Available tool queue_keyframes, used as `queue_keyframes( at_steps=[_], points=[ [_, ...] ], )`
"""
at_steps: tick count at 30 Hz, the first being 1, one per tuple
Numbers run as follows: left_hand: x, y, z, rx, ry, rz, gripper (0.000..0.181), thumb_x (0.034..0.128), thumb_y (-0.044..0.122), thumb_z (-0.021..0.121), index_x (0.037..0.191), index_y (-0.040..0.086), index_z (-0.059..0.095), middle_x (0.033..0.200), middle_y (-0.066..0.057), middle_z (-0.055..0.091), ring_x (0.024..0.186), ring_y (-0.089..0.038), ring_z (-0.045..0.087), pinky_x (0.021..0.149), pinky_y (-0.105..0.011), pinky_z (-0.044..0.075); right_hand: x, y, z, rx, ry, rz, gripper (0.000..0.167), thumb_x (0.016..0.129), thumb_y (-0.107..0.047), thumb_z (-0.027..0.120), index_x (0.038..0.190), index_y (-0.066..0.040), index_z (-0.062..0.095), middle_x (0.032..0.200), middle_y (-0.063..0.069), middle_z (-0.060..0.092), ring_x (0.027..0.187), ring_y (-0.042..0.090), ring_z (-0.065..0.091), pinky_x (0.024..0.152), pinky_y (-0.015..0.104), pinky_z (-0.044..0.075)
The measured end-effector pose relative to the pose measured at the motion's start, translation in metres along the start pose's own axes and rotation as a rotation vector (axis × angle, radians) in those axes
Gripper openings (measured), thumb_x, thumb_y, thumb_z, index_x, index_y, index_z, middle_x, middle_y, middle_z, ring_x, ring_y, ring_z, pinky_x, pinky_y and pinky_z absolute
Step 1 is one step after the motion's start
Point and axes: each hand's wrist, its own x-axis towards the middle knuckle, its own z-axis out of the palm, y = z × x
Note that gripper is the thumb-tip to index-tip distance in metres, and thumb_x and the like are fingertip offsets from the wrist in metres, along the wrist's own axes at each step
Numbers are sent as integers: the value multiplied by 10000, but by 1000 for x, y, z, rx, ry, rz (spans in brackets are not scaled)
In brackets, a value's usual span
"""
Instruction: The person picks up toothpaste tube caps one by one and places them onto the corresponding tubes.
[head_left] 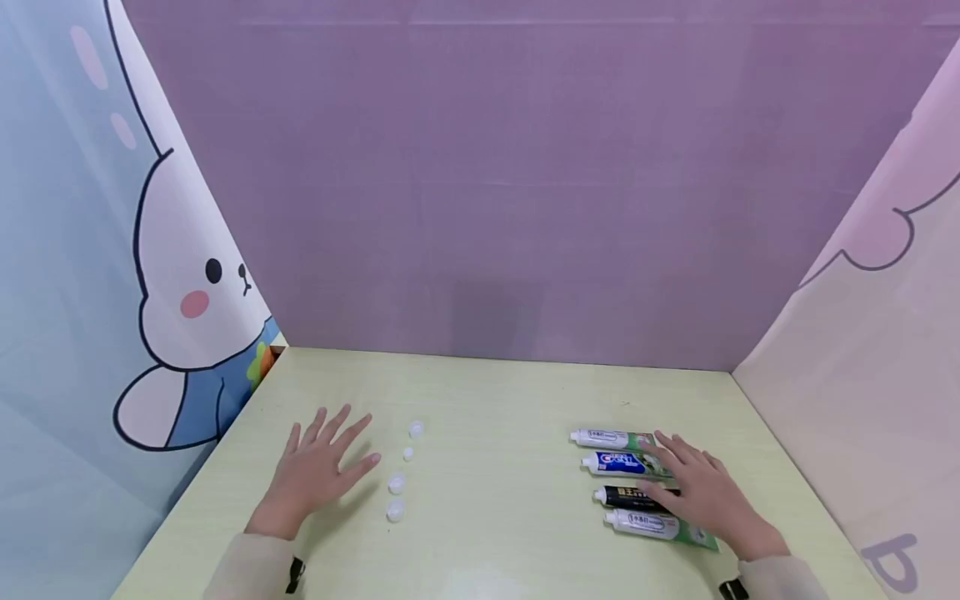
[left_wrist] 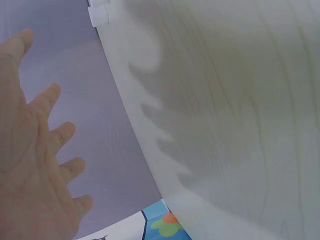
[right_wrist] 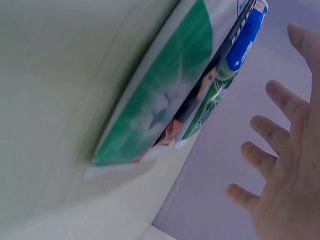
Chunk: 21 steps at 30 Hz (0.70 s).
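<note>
My left hand (head_left: 318, 467) is spread with straight fingers over the left of the table, holding nothing. Just to its right, small white caps stand in a column: a far cap (head_left: 416, 429), a smaller cap (head_left: 408, 454) and two near caps (head_left: 396, 482). My right hand (head_left: 708, 496), fingers spread, is over the right ends of several toothpaste tubes and grips none. From far to near lie a white-green tube (head_left: 607, 438), a blue tube (head_left: 618, 463), a black tube (head_left: 622, 497) and another white-green tube (head_left: 645, 524). Their white necks point left; the hand hides parts of them.
The pale wood-grain table (head_left: 495, 467) ends at a purple backdrop (head_left: 510, 183). A blue cloth with a cartoon rabbit (head_left: 187, 275) hangs along the left side, and a pale pink cloth (head_left: 885, 350) along the right. Bare tabletop lies between caps and tubes.
</note>
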Motion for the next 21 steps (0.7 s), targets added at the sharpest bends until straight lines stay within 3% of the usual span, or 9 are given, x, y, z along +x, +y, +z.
queue_keyframes(
  at_steps=[21],
  points=[
    [-4,12,5,1,37,66,617,950,595,571,1445,226,559,1480,-137,498,1381,-459,378,1060,-716,265,-6,-25,2,58,88,-142,497,849,-486,779,1229,-173,706,1316,125,608,1173,368,583,855,571,489]
  ],
)
